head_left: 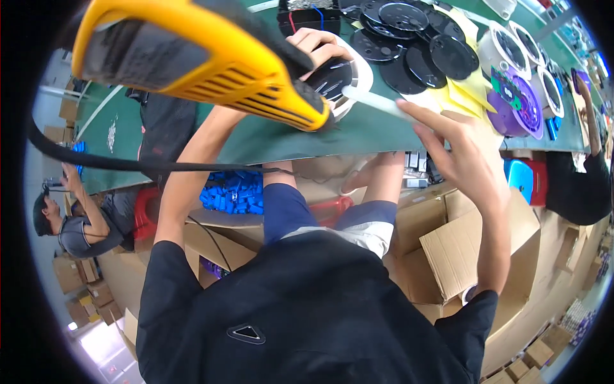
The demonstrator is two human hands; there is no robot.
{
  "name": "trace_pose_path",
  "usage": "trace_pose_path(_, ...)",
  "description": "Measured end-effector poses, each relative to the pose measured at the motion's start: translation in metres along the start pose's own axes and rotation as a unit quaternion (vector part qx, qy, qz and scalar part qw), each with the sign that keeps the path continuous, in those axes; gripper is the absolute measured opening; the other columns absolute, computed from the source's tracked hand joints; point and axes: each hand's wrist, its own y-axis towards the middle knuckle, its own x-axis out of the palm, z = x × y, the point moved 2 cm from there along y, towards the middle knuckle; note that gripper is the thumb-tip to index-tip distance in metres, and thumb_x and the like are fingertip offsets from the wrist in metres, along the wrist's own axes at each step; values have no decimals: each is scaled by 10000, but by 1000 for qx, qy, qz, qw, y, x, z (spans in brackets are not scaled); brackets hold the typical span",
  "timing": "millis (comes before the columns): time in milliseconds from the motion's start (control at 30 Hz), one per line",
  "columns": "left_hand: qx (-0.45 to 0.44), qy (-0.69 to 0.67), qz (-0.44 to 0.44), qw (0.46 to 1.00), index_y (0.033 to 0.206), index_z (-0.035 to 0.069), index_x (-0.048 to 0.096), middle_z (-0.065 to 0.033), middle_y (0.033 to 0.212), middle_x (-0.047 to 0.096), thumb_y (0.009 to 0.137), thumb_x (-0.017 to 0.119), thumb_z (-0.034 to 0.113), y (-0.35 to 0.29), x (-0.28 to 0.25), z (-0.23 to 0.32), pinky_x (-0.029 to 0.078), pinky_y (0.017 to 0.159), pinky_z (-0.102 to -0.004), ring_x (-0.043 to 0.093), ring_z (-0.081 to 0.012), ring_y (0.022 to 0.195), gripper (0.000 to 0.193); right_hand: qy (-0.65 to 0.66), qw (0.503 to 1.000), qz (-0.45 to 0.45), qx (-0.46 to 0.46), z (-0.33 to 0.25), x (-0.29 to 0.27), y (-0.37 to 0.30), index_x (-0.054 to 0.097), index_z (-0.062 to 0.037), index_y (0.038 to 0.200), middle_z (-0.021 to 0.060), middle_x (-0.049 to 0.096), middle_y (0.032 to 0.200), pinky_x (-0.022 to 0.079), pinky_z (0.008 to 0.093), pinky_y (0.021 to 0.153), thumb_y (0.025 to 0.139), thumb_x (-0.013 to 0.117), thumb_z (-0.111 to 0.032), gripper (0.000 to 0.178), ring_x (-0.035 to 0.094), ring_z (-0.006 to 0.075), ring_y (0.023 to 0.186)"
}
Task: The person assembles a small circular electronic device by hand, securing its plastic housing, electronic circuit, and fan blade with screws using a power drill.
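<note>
A white round housing with a black disc set in its top stands on the green table. My left hand has its fingers curled over the far side of the housing, gripping it. In my right hand, a flat white plastic stick is pinched, its tip against the housing's rim beside the disc. A yellow and black corded power tool hangs close in front, above my left forearm; it hides my left wrist and part of the housing.
Loose black discs lie piled beyond the housing, with yellow sheets near them. To the right are white housings and a purple round part with a green circuit board. Cardboard boxes and blue pieces sit below the table. Other people work at both sides.
</note>
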Motion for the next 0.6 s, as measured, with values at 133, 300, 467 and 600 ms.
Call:
trace_pose_path(133,-39,-26,-11,999,1239,86,575,-153,1251,493,698,716,403,-4,-25,16,381,1036,-442,460,-339,1187,643,-132,984,4,-118,-2,-21,12,662,-234,1266,144,586,671,461,393,559,865,627,-94,427,577,315,588)
trace_pose_path(300,-30,-24,-7,999,1207,105,605,-158,1242,485,688,712,344,-4,-18,12,379,1031,-447,454,-346,1186,582,-164,976,-42,-139,-2,-17,13,601,-198,1320,142,638,734,498,391,564,763,648,-48,579,654,293,634)
trace_pose_path(467,-24,-27,10,999,1177,127,628,-158,1244,473,652,728,293,-7,-18,15,380,1032,-445,450,-353,1188,559,-178,981,0,-79,-4,18,-16,415,-270,1487,78,476,715,417,370,459,762,653,-36,798,561,233,537)
trace_pose_path(600,-40,-41,7,998,1168,131,628,-160,1237,466,622,744,250,-6,-17,15,389,1027,-436,452,-353,1188,570,-165,985,28,-51,-4,42,-26,404,-279,1497,68,438,710,433,361,455,780,653,-65,789,567,220,530)
